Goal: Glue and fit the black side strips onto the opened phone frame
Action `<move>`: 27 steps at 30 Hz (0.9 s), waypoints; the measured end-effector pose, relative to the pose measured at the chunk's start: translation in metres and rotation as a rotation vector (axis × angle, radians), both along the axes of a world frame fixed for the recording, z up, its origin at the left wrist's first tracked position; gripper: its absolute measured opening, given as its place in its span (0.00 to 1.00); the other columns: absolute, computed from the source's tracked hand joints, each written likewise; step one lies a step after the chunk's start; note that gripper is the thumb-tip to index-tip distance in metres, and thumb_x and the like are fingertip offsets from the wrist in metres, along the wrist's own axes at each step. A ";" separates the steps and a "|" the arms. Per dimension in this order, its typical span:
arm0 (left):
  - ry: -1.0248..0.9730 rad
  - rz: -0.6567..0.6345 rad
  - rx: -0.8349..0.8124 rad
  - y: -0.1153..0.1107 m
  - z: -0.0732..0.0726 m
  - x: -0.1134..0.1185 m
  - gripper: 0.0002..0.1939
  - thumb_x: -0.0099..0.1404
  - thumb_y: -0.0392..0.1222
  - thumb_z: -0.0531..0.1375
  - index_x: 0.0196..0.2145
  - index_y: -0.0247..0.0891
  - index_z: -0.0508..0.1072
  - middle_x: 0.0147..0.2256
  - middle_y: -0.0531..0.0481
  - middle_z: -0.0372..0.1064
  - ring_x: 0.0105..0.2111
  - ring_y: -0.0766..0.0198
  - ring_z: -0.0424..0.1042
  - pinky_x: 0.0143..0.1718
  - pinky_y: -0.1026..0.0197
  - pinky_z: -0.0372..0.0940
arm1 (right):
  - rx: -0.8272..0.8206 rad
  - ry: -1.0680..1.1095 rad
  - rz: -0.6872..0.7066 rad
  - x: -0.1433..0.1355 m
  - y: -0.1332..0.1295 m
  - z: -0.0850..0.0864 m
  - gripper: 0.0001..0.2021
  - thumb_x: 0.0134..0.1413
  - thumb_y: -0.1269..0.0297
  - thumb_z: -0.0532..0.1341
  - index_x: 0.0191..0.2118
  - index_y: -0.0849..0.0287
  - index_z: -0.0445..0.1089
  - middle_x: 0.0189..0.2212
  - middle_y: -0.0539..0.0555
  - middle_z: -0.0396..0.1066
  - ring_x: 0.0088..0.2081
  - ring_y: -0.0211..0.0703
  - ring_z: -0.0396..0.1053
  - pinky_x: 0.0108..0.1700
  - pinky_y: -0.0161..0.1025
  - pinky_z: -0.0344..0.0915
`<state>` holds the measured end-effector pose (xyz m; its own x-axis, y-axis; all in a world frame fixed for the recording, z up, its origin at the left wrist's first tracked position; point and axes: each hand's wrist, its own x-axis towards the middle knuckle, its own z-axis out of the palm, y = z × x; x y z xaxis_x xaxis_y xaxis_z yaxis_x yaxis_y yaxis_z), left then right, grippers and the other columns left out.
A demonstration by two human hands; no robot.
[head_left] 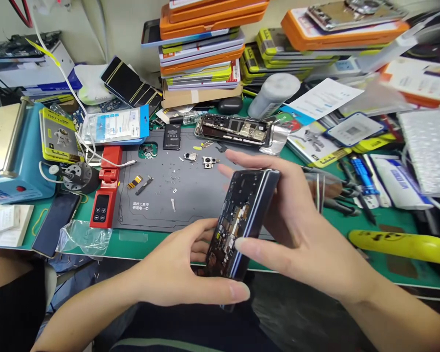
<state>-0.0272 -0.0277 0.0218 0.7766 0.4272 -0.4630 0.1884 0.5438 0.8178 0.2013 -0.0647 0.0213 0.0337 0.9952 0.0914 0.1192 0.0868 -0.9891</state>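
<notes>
An opened phone [229,230] with bare circuitry is held tilted above the front edge of the grey mat [194,195]. My left hand [190,266] wraps round its lower end, the thumb across the bottom. My right hand [289,225] grips its right side, thumb on the near edge and fingers behind. Beyond them on the mat lie a black battery [172,137], two camera modules [209,162], several tiny screws and a flex cable [134,182]. Another opened phone [234,129] lies at the mat's back edge.
A red clamp [104,205] borders the mat's left side. Stacked orange cases [212,22] stand behind, beside a white bottle [275,93]. Tools [363,176] and a yellow object [399,247] lie right. A blue machine [29,161] stands left; a person's arm [7,278] shows below.
</notes>
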 end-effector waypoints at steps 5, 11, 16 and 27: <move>0.075 0.013 0.029 -0.009 0.000 0.001 0.45 0.55 0.45 0.78 0.69 0.46 0.70 0.61 0.41 0.78 0.51 0.48 0.83 0.56 0.42 0.77 | -0.062 -0.016 0.161 0.003 -0.012 -0.005 0.51 0.55 0.65 0.77 0.76 0.23 0.54 0.82 0.45 0.45 0.77 0.65 0.61 0.67 0.66 0.74; 0.049 0.053 0.081 -0.015 -0.001 0.003 0.39 0.57 0.47 0.77 0.64 0.43 0.73 0.61 0.40 0.79 0.53 0.45 0.83 0.56 0.42 0.77 | -0.099 0.084 0.181 0.002 -0.008 -0.002 0.46 0.53 0.68 0.78 0.71 0.26 0.61 0.79 0.47 0.51 0.73 0.67 0.66 0.61 0.65 0.81; 0.039 0.093 0.095 -0.016 -0.005 0.002 0.39 0.58 0.46 0.77 0.65 0.44 0.72 0.64 0.40 0.77 0.57 0.44 0.82 0.62 0.39 0.74 | -0.112 0.175 0.121 -0.003 -0.001 -0.002 0.41 0.45 0.70 0.81 0.63 0.37 0.69 0.75 0.51 0.61 0.67 0.66 0.73 0.58 0.62 0.83; 0.037 0.137 0.123 -0.014 -0.006 0.003 0.38 0.58 0.44 0.77 0.65 0.44 0.73 0.58 0.44 0.81 0.57 0.47 0.81 0.59 0.44 0.73 | -0.029 0.210 0.082 -0.011 0.005 -0.002 0.22 0.61 0.63 0.77 0.56 0.43 0.72 0.67 0.53 0.68 0.62 0.62 0.78 0.54 0.61 0.86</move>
<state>-0.0238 -0.0421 0.0158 0.6905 0.5830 -0.4283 0.1508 0.4631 0.8734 0.1901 -0.0597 0.0196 -0.0321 0.9975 0.0623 -0.0961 0.0589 -0.9936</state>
